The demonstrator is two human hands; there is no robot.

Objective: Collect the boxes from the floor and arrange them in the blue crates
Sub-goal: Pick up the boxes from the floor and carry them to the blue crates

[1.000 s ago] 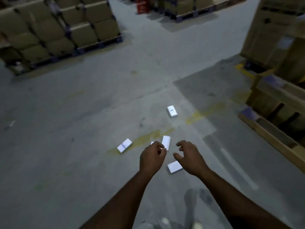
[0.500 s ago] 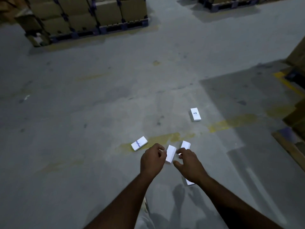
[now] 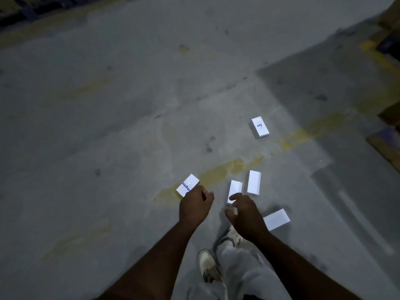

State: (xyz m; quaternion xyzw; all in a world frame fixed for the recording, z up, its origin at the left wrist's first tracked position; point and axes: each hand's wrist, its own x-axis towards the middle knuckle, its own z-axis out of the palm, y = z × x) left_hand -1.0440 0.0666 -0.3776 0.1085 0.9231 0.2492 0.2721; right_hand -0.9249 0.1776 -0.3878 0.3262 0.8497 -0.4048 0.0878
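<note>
Several small white boxes lie on the grey concrete floor. One with blue lettering is partly under my left hand, whose fingers are curled with nothing visible in them. Two plain boxes lie side by side, one just beyond the spread fingers of my right hand, the other to its right. Another box lies right of my right wrist. A farther box with dark lettering sits alone. No blue crate is in view.
A worn yellow line crosses the floor under the boxes. Wooden pallets with cartons stand at the right edge, and dark pallets at the top left. My shoes and grey trousers are below my hands.
The view has tilted down and closer to the floor. Both hands have dropped nearer the boxes, the left now over the lettered box, the right spreading over the middle pair.
</note>
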